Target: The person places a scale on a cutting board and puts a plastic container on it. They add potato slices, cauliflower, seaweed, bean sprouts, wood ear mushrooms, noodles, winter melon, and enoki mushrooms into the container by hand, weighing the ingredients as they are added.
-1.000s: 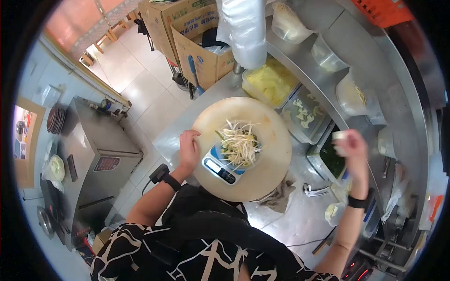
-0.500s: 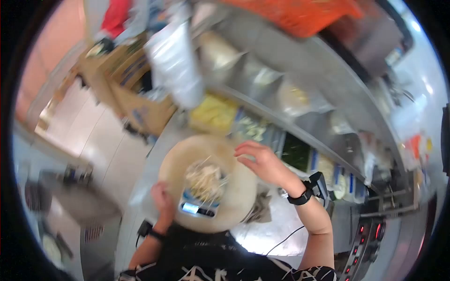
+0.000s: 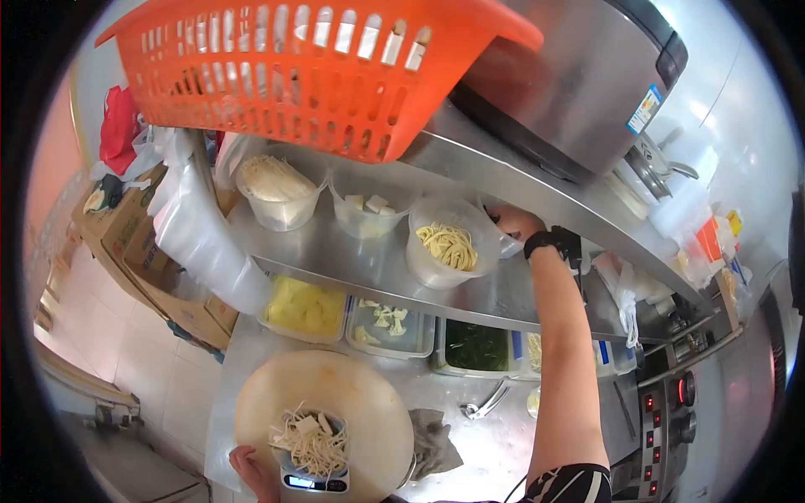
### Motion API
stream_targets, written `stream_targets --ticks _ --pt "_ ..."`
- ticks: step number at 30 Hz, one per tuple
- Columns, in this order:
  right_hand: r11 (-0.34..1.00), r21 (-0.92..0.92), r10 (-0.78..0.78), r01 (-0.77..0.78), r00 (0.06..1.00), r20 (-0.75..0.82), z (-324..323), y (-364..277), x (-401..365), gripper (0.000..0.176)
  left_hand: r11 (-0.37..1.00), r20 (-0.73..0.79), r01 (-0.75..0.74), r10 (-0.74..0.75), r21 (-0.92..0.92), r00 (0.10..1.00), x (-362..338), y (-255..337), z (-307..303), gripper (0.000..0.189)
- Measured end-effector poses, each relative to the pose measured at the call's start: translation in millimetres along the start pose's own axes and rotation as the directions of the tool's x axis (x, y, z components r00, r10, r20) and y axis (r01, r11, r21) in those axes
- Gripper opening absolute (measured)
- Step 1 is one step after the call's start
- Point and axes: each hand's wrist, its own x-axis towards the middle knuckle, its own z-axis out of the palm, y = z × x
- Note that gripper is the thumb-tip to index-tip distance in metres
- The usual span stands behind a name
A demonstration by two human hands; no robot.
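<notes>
My right hand (image 3: 513,223) reaches onto the steel shelf, just behind and right of a clear plastic tub of yellow noodles (image 3: 449,245). Its fingers are mostly hidden there, so any grip does not show. At the left edge of a round cutting board (image 3: 369,394), my left hand (image 3: 251,469) rests with loosely bent fingers and nothing visible in them. On the board, a small digital scale (image 3: 315,484) with a lit display carries a bowl heaped with bean sprouts (image 3: 314,448) and a few white pieces on top.
An orange basket (image 3: 319,84) and a large dark appliance (image 3: 570,92) occupy the upper shelf. Tubs of enoki mushrooms (image 3: 277,189) and white cubes (image 3: 369,205) share the lower shelf. Below are boxes of yellow slices (image 3: 306,306) and dark greens (image 3: 476,345), tongs (image 3: 486,401) and a cloth (image 3: 432,444).
My right hand has moved from above the board up to the shelf beside the noodle tub. The view has shifted toward the shelves; my left hand stays by the board's edge.
</notes>
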Motion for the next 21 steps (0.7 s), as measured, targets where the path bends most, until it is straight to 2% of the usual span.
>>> stream_targets --ticks 2,4,5,6,7,8,9,10,11,12,14,15,17,18,20,21 --pt "1.0 -0.017 -0.008 0.007 1.0 -0.016 17.6 8.4 7.7 0.042 0.97 0.056 -0.197 0.19 0.146 0.98 1.9 4.3 -5.4 0.017" --pt "0.989 -0.148 -0.055 0.012 0.955 -0.29 33.3 18.7 13.2 0.043 0.966 0.064 -0.199 0.191 0.162 0.979 2.6 7.0 -6.4 0.019" --pt "0.989 -0.144 -0.054 0.013 0.958 -0.282 34.3 25.7 18.9 0.043 0.963 0.066 -0.204 0.195 0.174 0.979 2.1 7.7 -6.9 0.021" --pt "0.991 -0.129 0.015 -0.029 0.994 -0.111 30.3 35.5 27.4 0.044 0.963 0.073 -0.2 0.19 0.18 0.979 0.8 5.8 -4.6 0.021" --pt "0.99 -0.123 0.083 -0.075 0.995 0.064 27.9 45.7 31.9 0.045 0.988 0.031 -0.103 0.1 0.112 0.995 -0.3 2.4 1.0 0.014" --pt "0.99 -0.121 0.084 -0.075 0.994 0.071 29.1 56.4 32.1 0.045 0.999 -0.007 -0.005 0.005 0.039 1.0 -1.4 1.0 4.4 0.01" --pt "0.973 0.169 0.158 -0.158 0.987 0.016 30.6 66.5 31.3 0.045 0.999 -0.002 -0.004 0.004 0.044 1.0 -2.1 0.8 4.0 0.01" --pt "0.868 0.449 0.244 -0.211 0.97 -0.018 29.1 72.0 30.3 0.044 0.999 -0.003 -0.009 0.009 0.049 1.0 -1.5 1.7 3.9 0.009" --pt "0.804 0.502 0.306 -0.319 0.946 0.111 22.2 78.7 30.1 0.041 0.998 -0.004 -0.013 0.014 0.054 1.0 -0.9 2.4 3.5 0.009" --pt "0.803 0.503 0.306 -0.32 0.945 0.114 24.5 82.2 28.4 0.041 0.998 -0.003 -0.013 0.013 0.058 1.0 -0.3 2.2 3.3 0.009" --pt "0.615 0.776 0.362 -0.141 0.925 -0.119 34.4 96.1 30.1 0.033 0.999 -0.008 -0.02 0.021 0.042 1.0 -0.9 1.7 4.6 0.007" --pt "0.615 0.776 0.36 -0.141 0.926 -0.117 36.8 102.1 28.8 0.033 0.999 -0.008 -0.018 0.018 0.044 1.0 -0.9 2.0 4.1 0.007" --pt "0.365 0.931 0.327 -0.011 0.938 -0.117 38.7 113.0 26.3 0.027 0.996 0.005 -0.028 0.028 0.087 1.0 0.0 3.2 3.3 0.007" --pt "0.366 0.931 0.321 -0.009 0.94 -0.117 44.4 131.1 34.5 0.027 0.996 0.0 -0.024 0.024 0.089 1.0 -0.9 2.8 3.5 0.007" --pt "0.67 0.735 0.316 -0.103 0.935 -0.158 59.8 166.8 58.3 0.021 0.999 -0.006 -0.03 0.03 0.025 1.0 -1.4 0.8 3.6 0.008" --pt "0.672 0.735 0.309 -0.096 0.938 -0.159 49.8 150.7 50.1 0.021 0.999 -0.013 -0.026 0.027 0.026 1.0 -0.4 2.8 3.5 0.008"
